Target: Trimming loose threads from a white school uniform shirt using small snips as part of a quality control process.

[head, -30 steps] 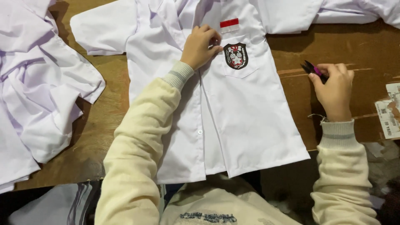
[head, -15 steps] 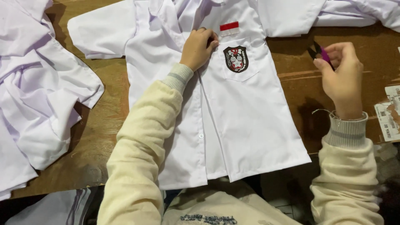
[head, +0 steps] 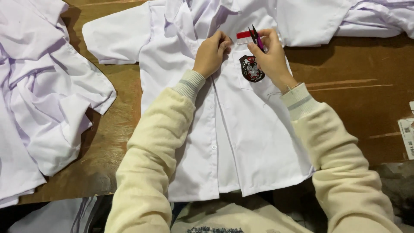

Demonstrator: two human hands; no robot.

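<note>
Right hand [head: 271,56] moved in from the bare table onto the shirt since half a second ago; now over the chest pocket, closed around small pink-handled snips [head: 255,38], blades up beside the red-and-white patch [head: 244,36]. Left hand [head: 210,52] flat-curled, pressing the white shirt [head: 241,133] just left of that patch, holding nothing. Dark crest badge [head: 251,69] directly under right hand. Heap of white shirts [head: 39,95] well left of left arm.

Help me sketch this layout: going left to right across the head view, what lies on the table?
Heap of white shirts → left hand → shield badge → right hand holding small snips → paper tag.
</note>
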